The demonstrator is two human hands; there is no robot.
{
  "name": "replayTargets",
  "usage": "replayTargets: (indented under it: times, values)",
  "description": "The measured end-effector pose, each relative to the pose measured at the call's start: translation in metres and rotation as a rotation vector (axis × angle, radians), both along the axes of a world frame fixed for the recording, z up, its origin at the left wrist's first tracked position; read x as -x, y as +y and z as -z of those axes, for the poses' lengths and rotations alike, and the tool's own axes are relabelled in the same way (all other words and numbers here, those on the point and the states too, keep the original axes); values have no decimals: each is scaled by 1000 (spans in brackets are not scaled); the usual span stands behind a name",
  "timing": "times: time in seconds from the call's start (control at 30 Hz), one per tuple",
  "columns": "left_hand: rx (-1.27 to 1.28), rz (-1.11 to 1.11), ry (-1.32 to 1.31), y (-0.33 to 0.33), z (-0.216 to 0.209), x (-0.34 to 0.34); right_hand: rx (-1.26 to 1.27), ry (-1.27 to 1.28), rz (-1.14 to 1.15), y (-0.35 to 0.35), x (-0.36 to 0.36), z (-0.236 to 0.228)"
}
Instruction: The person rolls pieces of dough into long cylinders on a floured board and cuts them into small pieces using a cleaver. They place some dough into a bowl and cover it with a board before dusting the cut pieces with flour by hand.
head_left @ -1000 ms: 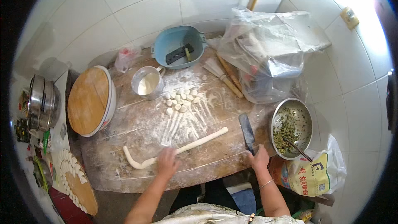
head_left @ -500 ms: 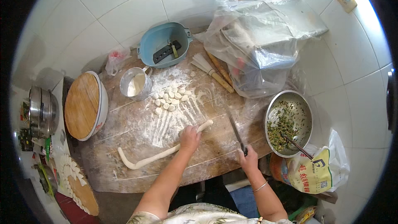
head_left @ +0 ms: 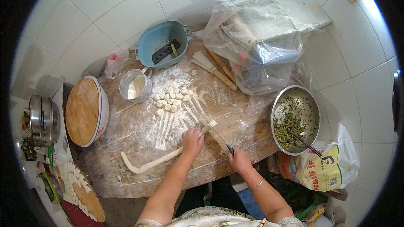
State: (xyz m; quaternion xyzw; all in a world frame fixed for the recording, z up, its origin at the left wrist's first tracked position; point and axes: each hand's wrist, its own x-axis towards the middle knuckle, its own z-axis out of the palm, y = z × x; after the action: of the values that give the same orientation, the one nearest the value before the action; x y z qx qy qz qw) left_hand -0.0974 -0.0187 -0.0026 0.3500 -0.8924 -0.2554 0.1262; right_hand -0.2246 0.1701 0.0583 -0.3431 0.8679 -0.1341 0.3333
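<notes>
Dough rope point(head_left: 160, 160) is lying bent across the worktop point(head_left: 126, 183), probably soft, light and easily squashed — suiting a gentle hold left of the knife point(head_left: 223, 139). The left hand point(head_left: 193, 141) is holding it near its right end; the right hand point(head_left: 240, 159) is gripping the knife.

From here I see a pale, smooth dough rope point(head_left: 163, 158) at seven o'clock, partly hidden, its long stretch running toward two o'clock, its short end bent toward eleven. The knife point(head_left: 219, 135), dark-handled and seen edge-on, sits at five o'clock and points to eleven, crossing the rope near its two-o'clock end.
</notes>
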Motion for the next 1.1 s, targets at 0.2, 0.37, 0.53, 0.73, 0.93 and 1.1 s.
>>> replayTargets:
  times: [0.2, 0.37, 0.53, 0.73, 0.93, 1.1]
  values:
    - [42, 5, 25, -1, 5, -7, 11, -5, 14, -7, -4, -5]
    - [18, 54, -143, 2, -6, -21, -31, -27, 65, -24, -6, 13]
    - [30, 195, -29, 6, -15, -30, 131, -31, 71, -20, -2, 31]
    - [51, 207, 8, 12, -14, -32, 98, -9, 23, 2, -6, -3]
    - [44, 246, -49, 12, -9, -34, 22, -45, -26, 5, -15, -15]
    - [139, 163, -10, 15, -16, -37, -40, -87, 25, -6, -25, -1]
